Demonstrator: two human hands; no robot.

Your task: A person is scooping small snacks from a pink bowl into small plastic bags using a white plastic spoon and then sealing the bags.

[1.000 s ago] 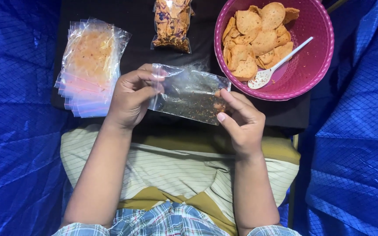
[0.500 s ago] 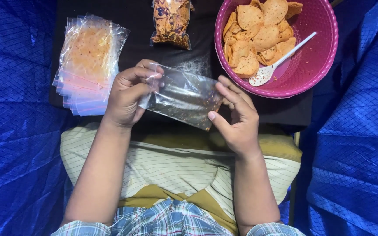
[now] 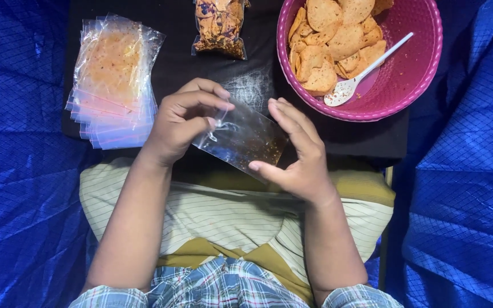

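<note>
We see a small clear plastic bag (image 3: 243, 138) dusted inside with reddish-brown spice flecks, tilted, its mouth toward ten o'clock, its bottom toward four o'clock.

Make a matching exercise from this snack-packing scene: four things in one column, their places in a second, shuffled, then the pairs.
Things:
1. white plastic spoon
2. stack of clear plastic bags
3. filled snack packet
4. small clear bag

Places:
A. at the left on the black cloth
B. between left hand and right hand
C. inside the pink bowl, beside the crackers
D. top centre, beside the bowl

Pairs: 1-C, 2-A, 3-D, 4-B
</note>
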